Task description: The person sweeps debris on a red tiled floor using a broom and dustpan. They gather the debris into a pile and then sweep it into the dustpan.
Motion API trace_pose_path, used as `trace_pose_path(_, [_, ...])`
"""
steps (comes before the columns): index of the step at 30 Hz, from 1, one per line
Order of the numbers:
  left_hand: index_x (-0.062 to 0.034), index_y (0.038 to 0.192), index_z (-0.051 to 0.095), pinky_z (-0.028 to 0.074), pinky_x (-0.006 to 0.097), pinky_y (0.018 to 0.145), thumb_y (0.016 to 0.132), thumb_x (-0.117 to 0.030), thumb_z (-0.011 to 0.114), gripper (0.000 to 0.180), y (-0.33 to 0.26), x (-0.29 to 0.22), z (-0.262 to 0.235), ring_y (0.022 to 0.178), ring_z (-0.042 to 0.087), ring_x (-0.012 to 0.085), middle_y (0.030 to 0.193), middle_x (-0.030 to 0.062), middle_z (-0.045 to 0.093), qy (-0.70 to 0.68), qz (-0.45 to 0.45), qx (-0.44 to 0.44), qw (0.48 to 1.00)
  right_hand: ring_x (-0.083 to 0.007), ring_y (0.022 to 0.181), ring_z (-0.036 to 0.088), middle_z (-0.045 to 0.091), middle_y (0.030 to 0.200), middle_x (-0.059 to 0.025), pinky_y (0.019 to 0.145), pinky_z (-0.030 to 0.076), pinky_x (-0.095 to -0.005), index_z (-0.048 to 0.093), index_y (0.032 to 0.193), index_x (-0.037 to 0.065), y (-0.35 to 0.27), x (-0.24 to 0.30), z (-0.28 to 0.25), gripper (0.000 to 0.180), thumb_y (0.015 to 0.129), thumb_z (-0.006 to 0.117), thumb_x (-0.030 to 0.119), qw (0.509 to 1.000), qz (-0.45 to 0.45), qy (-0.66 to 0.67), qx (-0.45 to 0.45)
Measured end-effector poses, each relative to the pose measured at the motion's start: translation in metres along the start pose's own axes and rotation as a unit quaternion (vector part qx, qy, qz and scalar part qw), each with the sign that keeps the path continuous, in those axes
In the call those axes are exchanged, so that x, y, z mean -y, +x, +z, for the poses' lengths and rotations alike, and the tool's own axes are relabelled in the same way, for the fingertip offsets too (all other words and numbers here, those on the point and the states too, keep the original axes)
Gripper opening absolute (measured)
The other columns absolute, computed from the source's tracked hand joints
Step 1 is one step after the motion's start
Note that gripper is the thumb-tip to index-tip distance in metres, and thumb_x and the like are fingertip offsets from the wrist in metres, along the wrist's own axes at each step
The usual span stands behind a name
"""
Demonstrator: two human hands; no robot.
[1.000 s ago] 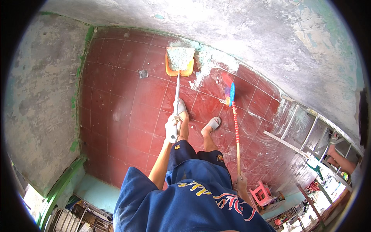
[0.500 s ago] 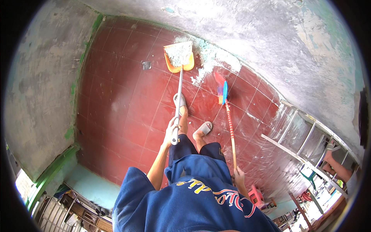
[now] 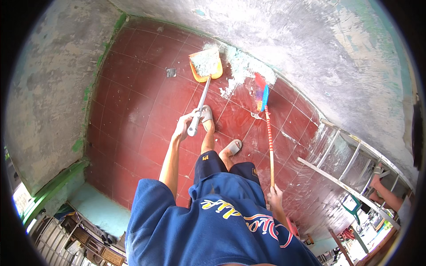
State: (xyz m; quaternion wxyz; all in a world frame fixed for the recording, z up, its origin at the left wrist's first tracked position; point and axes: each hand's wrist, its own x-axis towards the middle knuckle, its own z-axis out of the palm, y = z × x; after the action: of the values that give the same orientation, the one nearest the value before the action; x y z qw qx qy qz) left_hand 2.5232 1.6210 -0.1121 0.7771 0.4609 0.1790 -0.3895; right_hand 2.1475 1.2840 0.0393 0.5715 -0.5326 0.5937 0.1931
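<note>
My left hand [image 3: 185, 124] is closed round the grey handle of a yellow-orange dustpan [image 3: 216, 73]. Pale flaky debris [image 3: 205, 62] lies in the pan, which rests on the red floor near the far wall. Closed on the wooden, red-striped stick of a broom [image 3: 270, 137] is my right hand [image 3: 275, 196]. The broom's blue head and red and multicoloured bristles are at the right end of a spread of white and pale green scrapings [image 3: 246, 66], along the foot of the wall. My sandalled feet stand between the two tools.
A ladder [image 3: 346, 164] leans at the right, with another person's leg [image 3: 386, 193] beside it. A small grey scrap [image 3: 171, 72] lies left of the dustpan. Scraped walls [image 3: 57, 93] bound the tiled floor [image 3: 133, 128]. Behind me at lower left are shelves [image 3: 84, 239].
My left hand has moved up and slightly left, tilting the dustpan handle; the pan has barely shifted. The broom has moved up and right, its bristles now at the debris.
</note>
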Motion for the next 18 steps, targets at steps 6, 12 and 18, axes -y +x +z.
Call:
trace_pose_path(6, [0.0014, 0.12, 0.048, 0.057, 0.044, 0.083, 0.085, 0.003, 0.057, 0.036, -0.002, 0.029, -0.001, 0.093, 0.065, 0.0315, 0.12, 0.0183, 0.054, -0.049, -0.006, -0.105, 0.993, -0.0029, 0.038, 0.031, 0.037, 0.054, 0.0065, 0.033, 0.023, -0.0202, 0.054, 0.119, 0.012, 0.001, -0.009, 0.011, 0.024, 0.098, 0.047, 0.02, 1.0, -0.004, 0.017, -0.006])
trace_pose_path(12, [-0.0017, 0.113, 0.042, 0.057, 0.033, 0.052, 0.091, -0.013, 0.05, 0.026, -0.03, 0.093, -0.016, 0.063, 0.064, 0.0204, 0.083, 0.0126, 0.058, -0.061, -0.302, -0.112, 0.945, -0.0032, 0.038, 0.031, 0.037, 0.054, 0.0055, 0.033, 0.023, -0.0198, 0.054, 0.116, 0.013, 0.001, -0.024, 0.016, 0.022, 0.098, 0.047, 0.023, 0.999, 0.017, 0.03, -0.022])
trace_pose_path(18, [0.0031, 0.094, 0.055, 0.043, 0.029, 0.041, 0.094, -0.033, 0.051, 0.036, -0.047, 0.126, 0.002, 0.047, 0.049, 0.0118, 0.063, 0.0039, 0.052, 0.228, -0.204, -0.153, 0.94, -0.0048, 0.038, 0.034, 0.039, 0.054, 0.005, 0.034, 0.026, -0.0213, 0.057, 0.112, 0.012, -0.003, -0.048, 0.01, 0.02, 0.096, 0.051, 0.022, 0.999, 0.006, -0.002, -0.05])
